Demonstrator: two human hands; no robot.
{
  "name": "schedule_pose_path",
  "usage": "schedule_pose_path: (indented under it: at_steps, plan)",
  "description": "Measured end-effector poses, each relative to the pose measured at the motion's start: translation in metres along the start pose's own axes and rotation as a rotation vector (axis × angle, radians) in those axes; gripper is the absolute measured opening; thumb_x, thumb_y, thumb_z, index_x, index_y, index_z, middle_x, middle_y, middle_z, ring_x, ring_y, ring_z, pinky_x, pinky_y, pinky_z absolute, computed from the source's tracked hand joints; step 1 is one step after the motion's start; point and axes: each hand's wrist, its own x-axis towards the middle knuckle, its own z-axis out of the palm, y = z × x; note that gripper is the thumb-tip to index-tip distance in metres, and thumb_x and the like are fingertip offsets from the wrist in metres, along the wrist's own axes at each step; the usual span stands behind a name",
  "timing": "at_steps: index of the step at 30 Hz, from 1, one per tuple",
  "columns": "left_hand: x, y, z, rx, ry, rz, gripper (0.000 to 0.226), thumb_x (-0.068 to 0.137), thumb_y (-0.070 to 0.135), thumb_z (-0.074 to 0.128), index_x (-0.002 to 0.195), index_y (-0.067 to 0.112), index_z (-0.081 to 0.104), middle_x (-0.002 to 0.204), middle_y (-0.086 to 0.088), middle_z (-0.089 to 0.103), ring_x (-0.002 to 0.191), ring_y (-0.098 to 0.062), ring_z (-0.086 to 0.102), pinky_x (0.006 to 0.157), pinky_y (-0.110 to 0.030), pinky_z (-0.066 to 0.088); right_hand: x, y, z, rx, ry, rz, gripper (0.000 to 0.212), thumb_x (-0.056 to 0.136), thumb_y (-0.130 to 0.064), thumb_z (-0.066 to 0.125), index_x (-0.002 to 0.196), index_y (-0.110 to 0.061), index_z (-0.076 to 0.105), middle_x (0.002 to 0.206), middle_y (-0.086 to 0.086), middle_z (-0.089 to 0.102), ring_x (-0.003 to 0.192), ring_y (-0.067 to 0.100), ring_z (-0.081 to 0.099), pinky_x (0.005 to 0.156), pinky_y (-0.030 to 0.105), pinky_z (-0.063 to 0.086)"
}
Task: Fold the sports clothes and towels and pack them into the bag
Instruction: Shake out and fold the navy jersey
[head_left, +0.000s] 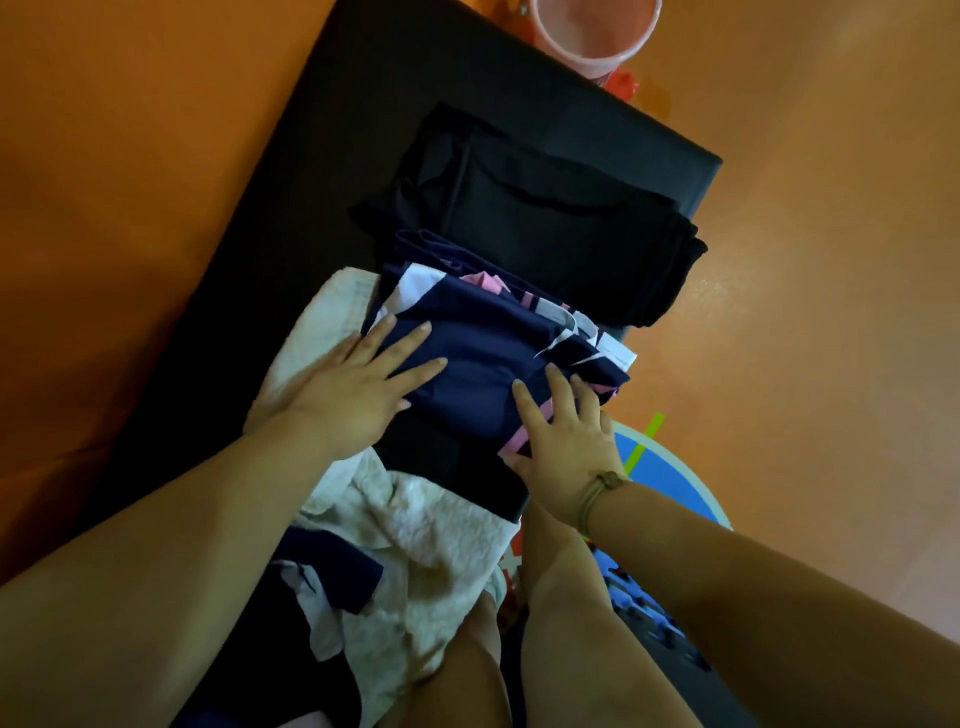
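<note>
navy sports top (483, 353) with pink and white trim lies folded on the black bench (363, 130), just in front of a folded black garment (545, 223) and partly over a white towel (322, 332). the left hand (358, 389) rests flat on its near left edge, fingers straight and spread, gripping nothing. the right hand (566, 436) presses flat on its near right corner, likewise holding nothing. this looks like the smoothing step of a fold. the next move likely calls for one more fold or a lift onto the black garment, kept flat so the layers do not slip. crumpled clothes (332, 582) lie on the lap, and no bag can be made out, so packing seems some way off.
</note>
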Motion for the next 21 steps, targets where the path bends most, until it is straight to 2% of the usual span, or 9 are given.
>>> schedule_pose_path:
  at_steps: [1, 3, 8, 12, 16, 18, 20, 21]
  plan:
    - [-0.002, -0.003, -0.004, 0.011, -0.062, -0.014, 0.06, 0.102, 0.039, 0.025, 0.139, 0.04, -0.022, 0.143, 0.008, -0.037, 0.143, -0.024, -0.021, 0.118, -0.04, 0.002, -0.003, -0.003, 0.002, 0.002, -0.01, 0.008, 0.078, 0.09, -0.057, 0.043, 0.149, -0.03, -0.001, 0.157, 0.008, -0.009, 0.142, 0.035, 0.0, 0.113, 0.047, 0.016]
    - [-0.006, -0.003, -0.012, -0.006, -0.081, -0.043, 0.063, 0.101, 0.039, 0.028, 0.143, 0.04, -0.019, 0.145, 0.008, -0.037, 0.142, -0.023, -0.025, 0.118, -0.038, -0.001, -0.004, -0.006, 0.002, 0.003, -0.005, 0.024, 0.076, 0.09, -0.056, 0.044, 0.149, -0.03, 0.003, 0.157, 0.008, -0.006, 0.142, 0.035, 0.002, 0.113, 0.046, 0.016]
    - [-0.033, 0.013, -0.005, -0.069, -0.012, -0.241, 0.074, 0.097, 0.042, 0.039, 0.148, 0.031, -0.014, 0.157, -0.005, -0.021, 0.145, -0.029, -0.013, 0.118, -0.043, 0.001, -0.003, -0.005, -0.005, -0.005, 0.154, -0.005, 0.076, 0.086, -0.046, 0.057, 0.149, -0.027, 0.018, 0.157, 0.014, 0.007, 0.14, 0.038, 0.01, 0.111, 0.051, 0.014]
    - [-0.064, 0.028, 0.017, -0.186, 0.016, -0.42, 0.082, 0.093, 0.044, 0.045, 0.148, 0.031, -0.014, 0.158, -0.005, -0.016, 0.145, -0.028, -0.013, 0.117, -0.048, -0.002, 0.004, -0.009, -0.009, -0.097, 0.1, -0.064, 0.082, 0.086, -0.056, 0.051, 0.149, -0.036, 0.001, 0.157, 0.009, -0.013, 0.143, 0.039, -0.008, 0.113, 0.052, 0.005]
    - [-0.092, 0.036, 0.05, -0.304, 0.005, -0.493, 0.085, 0.091, 0.044, 0.048, 0.145, 0.036, -0.016, 0.155, 0.007, -0.024, 0.144, -0.03, -0.015, 0.116, -0.053, 0.001, 0.016, -0.016, -0.004, -0.052, 0.02, 0.018, 0.081, 0.085, -0.061, 0.048, 0.148, -0.041, 0.0, 0.156, 0.006, -0.02, 0.141, 0.041, -0.015, 0.116, 0.052, 0.001]
    - [-0.1, 0.035, 0.065, -0.304, 0.063, -0.488, 0.086, 0.088, 0.044, 0.056, 0.147, 0.035, -0.006, 0.154, 0.008, -0.019, 0.146, -0.032, -0.005, 0.114, -0.056, 0.01, 0.018, -0.021, 0.0, -0.068, -0.016, 0.04, 0.08, 0.087, -0.059, 0.047, 0.148, -0.04, -0.001, 0.155, 0.006, -0.024, 0.141, 0.041, -0.018, 0.116, 0.052, -0.002]
    - [-0.105, 0.03, 0.073, -0.285, 0.151, -0.49, 0.086, 0.081, 0.041, 0.066, 0.148, 0.034, 0.014, 0.157, 0.006, -0.003, 0.145, -0.035, 0.01, 0.11, -0.057, 0.019, 0.018, -0.025, 0.001, -0.085, -0.033, 0.055, 0.078, 0.09, -0.056, 0.045, 0.148, -0.039, -0.004, 0.154, 0.007, -0.026, 0.14, 0.042, -0.02, 0.116, 0.052, -0.003]
    - [-0.106, 0.025, 0.075, -0.263, 0.161, -0.502, 0.085, 0.081, 0.04, 0.066, 0.148, 0.036, 0.015, 0.157, 0.007, -0.003, 0.145, -0.035, 0.011, 0.111, -0.055, 0.018, 0.019, -0.027, 0.002, -0.093, -0.038, 0.062, 0.077, 0.091, -0.055, 0.044, 0.148, -0.039, -0.005, 0.154, 0.008, -0.027, 0.14, 0.042, -0.02, 0.116, 0.053, -0.003]
